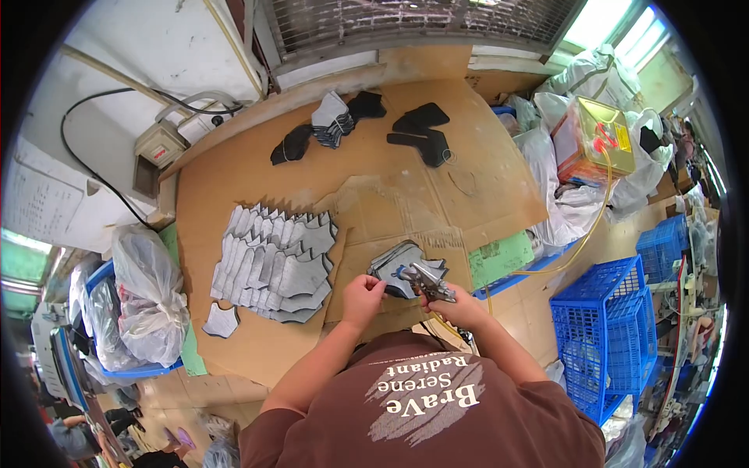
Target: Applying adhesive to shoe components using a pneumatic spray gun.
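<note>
My right hand is wrapped round a metal spray gun, which points over a small pile of grey shoe-upper-like pieces with dark edges. At the left edge of that pile is my left hand, its fingers pinched together; whatever they hold, if anything, is too small to make out. Left of the hands, overlapping rows of similar grey cut pieces cover the cardboard. One single grey piece lies apart at their lower left corner.
Black cut pieces and a tied grey bundle lie at the back. A yellow hose runs from a tin can at the right. Blue crates stand on the floor; stuffed plastic bags flank the table's left side.
</note>
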